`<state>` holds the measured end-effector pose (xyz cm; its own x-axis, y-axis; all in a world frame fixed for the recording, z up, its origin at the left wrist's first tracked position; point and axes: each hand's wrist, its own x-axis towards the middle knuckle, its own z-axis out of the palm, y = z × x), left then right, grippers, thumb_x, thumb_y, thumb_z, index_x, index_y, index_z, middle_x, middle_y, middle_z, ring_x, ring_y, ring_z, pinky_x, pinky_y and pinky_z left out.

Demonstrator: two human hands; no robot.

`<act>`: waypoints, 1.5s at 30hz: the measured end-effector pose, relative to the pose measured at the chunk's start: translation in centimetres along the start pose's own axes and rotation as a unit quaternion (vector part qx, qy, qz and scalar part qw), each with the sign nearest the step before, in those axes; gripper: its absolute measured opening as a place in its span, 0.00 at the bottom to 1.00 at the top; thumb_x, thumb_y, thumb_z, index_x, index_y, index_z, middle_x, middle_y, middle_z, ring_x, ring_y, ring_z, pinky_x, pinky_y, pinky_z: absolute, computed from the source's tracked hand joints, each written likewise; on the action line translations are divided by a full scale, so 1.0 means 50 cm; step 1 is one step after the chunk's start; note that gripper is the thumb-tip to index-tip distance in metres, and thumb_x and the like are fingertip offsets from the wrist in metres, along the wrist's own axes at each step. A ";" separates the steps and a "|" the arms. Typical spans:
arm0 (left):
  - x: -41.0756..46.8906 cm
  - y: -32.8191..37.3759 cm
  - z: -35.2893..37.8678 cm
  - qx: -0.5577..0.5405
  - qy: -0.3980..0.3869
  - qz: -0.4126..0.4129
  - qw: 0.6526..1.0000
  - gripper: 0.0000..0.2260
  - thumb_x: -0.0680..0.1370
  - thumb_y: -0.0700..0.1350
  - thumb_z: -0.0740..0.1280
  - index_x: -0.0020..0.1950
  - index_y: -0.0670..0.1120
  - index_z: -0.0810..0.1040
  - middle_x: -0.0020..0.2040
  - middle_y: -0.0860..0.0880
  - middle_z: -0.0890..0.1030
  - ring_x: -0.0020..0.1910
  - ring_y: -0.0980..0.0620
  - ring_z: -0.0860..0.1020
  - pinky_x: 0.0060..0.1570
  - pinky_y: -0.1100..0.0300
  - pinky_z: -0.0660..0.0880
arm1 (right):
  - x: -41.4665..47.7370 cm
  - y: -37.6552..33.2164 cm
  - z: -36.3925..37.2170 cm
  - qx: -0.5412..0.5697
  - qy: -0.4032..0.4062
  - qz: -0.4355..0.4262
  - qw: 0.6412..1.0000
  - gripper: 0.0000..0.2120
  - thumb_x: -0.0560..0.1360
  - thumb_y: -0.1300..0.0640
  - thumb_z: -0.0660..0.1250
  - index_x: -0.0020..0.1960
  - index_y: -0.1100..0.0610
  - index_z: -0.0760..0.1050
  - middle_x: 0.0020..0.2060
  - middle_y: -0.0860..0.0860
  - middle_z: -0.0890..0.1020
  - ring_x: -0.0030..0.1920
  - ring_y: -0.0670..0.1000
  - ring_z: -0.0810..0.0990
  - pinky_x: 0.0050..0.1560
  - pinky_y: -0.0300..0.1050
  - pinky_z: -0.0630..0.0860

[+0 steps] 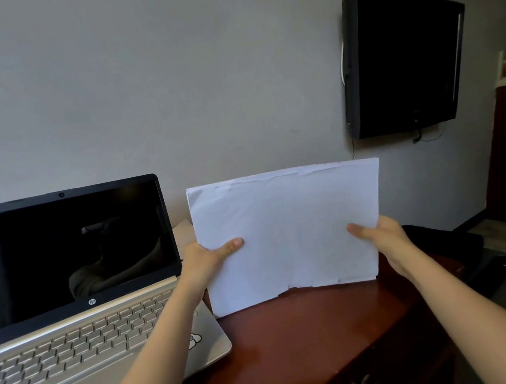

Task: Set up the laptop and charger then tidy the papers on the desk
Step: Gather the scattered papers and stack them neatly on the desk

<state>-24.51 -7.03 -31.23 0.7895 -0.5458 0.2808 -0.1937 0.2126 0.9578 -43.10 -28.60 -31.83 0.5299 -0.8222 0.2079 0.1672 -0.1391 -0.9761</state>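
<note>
Papers (289, 236) stand upright as one white sheaf between my two hands, over the back right part of the worktop (302, 334) and just beside the right edge of the laptop (66, 323). My left hand (204, 260) grips the sheaf low on its left edge. The thumb lies flat across the front face, and the other fingers are hidden behind the sheets. My right hand (384, 236) grips the right edge at about the same height in the same way, thumb on the front and the rest out of sight behind. Both sets of fingers are thus closed round the stack, with the paper between them.

The sheaf's lower edge is uneven, its sheets not flush. It seems to touch the worktop, though from this angle I cannot be sure.

The laptop sits open on the left part of the worktop, screen dark and keyboard toward me, and my left forearm crosses its front right corner. A pale sheet (183, 233) shows between the laptop's screen and the sheaf. A dark screen (399, 56) hangs on the wall above the back right corner.
</note>
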 end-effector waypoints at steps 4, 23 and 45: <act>0.008 0.002 -0.002 -0.008 -0.009 -0.008 1.000 0.11 0.68 0.40 0.76 0.46 0.49 0.78 0.45 0.53 0.81 0.43 0.55 0.80 0.41 0.63 0.76 | 0.005 -0.008 -0.005 0.001 -0.007 0.002 1.000 0.16 0.73 0.65 0.69 0.60 0.63 0.74 0.54 0.55 0.79 0.53 0.55 0.77 0.56 0.48 0.73; -0.013 -0.002 -0.052 -0.152 0.054 -0.014 0.987 0.09 0.76 0.45 0.68 0.56 0.47 0.79 0.48 0.50 0.82 0.41 0.53 0.80 0.41 0.62 0.78 | -0.011 0.008 0.044 0.059 0.045 0.023 0.997 0.15 0.75 0.66 0.66 0.61 0.66 0.74 0.59 0.60 0.78 0.52 0.56 0.77 0.53 0.47 0.73; -0.048 0.046 -0.113 -0.337 0.149 -0.021 0.930 0.18 0.78 0.43 0.65 0.67 0.41 0.71 0.58 0.46 0.79 0.48 0.52 0.79 0.33 0.62 0.81 | -0.107 -0.004 0.224 0.119 -0.376 0.185 0.900 0.21 0.69 0.60 0.71 0.61 0.56 0.73 0.51 0.59 0.82 0.45 0.60 0.84 0.34 0.50 0.81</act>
<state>-23.57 -0.66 -30.08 0.9339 -0.3375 0.1183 0.1701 0.7100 0.6833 -36.63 -18.00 -32.04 0.9838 -0.1701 -0.0565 -0.0098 0.2638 -0.9645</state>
